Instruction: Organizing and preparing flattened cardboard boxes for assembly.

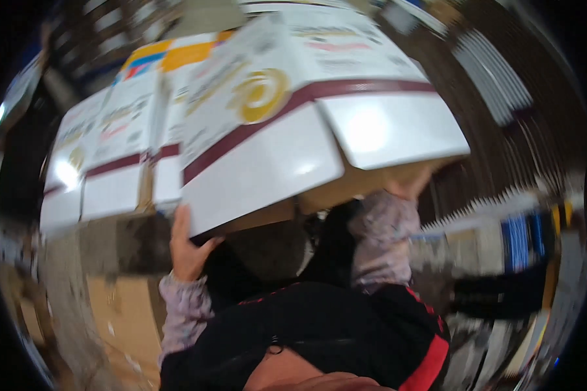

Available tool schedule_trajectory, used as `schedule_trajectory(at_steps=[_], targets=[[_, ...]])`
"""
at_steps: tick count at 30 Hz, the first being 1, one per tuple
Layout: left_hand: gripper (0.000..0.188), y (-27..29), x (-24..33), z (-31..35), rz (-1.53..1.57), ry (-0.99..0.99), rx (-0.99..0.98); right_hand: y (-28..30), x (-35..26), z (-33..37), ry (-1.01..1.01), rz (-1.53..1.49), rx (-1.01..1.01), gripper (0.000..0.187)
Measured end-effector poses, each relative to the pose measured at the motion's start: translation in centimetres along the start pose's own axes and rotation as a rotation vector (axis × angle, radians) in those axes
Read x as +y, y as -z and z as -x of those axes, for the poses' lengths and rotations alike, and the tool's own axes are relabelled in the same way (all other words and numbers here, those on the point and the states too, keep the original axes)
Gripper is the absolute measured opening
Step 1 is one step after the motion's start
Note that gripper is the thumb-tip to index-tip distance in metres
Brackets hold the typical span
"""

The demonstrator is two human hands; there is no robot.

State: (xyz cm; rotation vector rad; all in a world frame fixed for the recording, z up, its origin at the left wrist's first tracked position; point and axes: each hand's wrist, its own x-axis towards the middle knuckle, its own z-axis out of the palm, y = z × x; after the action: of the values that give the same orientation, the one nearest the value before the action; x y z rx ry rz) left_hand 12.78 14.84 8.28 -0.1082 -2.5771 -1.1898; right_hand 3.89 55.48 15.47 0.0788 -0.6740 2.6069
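Observation:
A large white cardboard box [261, 150] with a maroon stripe and a gold swirl is tilted in front of me, its flaps hanging toward me and brown board showing inside. My left hand [188, 251] grips its lower left corner, thumb under the flap edge and fingers along the outside. At the lower right, my right hand [411, 182] reaches under the right flap; most of its fingers are hidden behind the board. Close by on the left, similar white boxes [114, 189] with the same stripe stand side by side.
Stacks of flat cardboard [502, 150] rise on the right, some with pale edges. A brown carton [120, 309] stands on the floor at my left. Yellow and blue printed board [182, 55] shows behind the white boxes. Blue items [518, 244] lie at the right.

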Motion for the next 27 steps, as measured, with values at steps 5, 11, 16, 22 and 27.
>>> schedule_trajectory(at_steps=[5,11,16,22,27], targets=[[0.088,-0.9,2.4,-0.5,0.065,-0.038,-0.003,-11.4,2.2,0.4,-0.03,-0.23,-0.398,0.058],[0.072,-2.3,0.3,-1.2,0.163,-0.046,0.03,-15.9,12.3,5.5,-0.025,0.624,-0.929,0.072],[0.04,-1.2,0.6,-2.5,0.652,-0.088,0.25,-16.2,18.6,9.4,0.18,0.885,-1.366,0.074],[0.018,0.6,-1.4,-2.7,0.704,0.07,0.631,-6.5,26.1,12.8,-0.243,1.095,-1.308,0.07],[0.021,1.5,-1.5,-2.1,1.115,0.204,0.653,-6.5,27.4,13.8,-0.073,1.28,-0.946,0.078]])
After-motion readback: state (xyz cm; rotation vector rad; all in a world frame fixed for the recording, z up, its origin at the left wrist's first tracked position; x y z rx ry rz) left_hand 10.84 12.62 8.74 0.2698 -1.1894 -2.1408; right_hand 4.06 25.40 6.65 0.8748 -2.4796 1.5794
